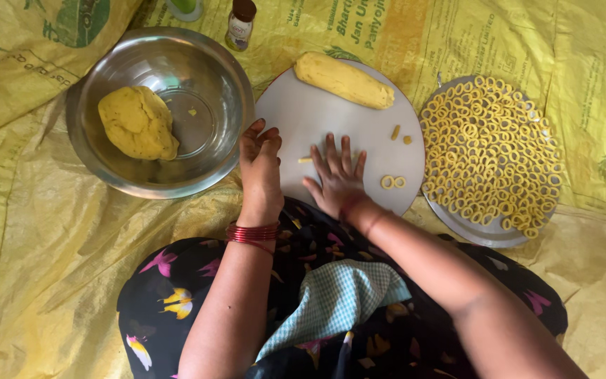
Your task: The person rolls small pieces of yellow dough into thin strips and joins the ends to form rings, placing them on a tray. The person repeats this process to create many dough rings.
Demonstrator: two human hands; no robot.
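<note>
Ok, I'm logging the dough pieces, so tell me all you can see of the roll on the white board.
The dough log is pale yellow, thick and roughly cylindrical, with a slightly rough, matte surface. It lies flat and aslant at the far edge of the round white board, its right end lower in the frame. Neither hand touches it; only the board does.

A board [303, 116] lies ahead, dough roll [344, 80] at its far edge. Left, a bowl [229, 67] holds a lump [138, 123]; right, a plate [468, 228] holds rings [489, 151].
</note>
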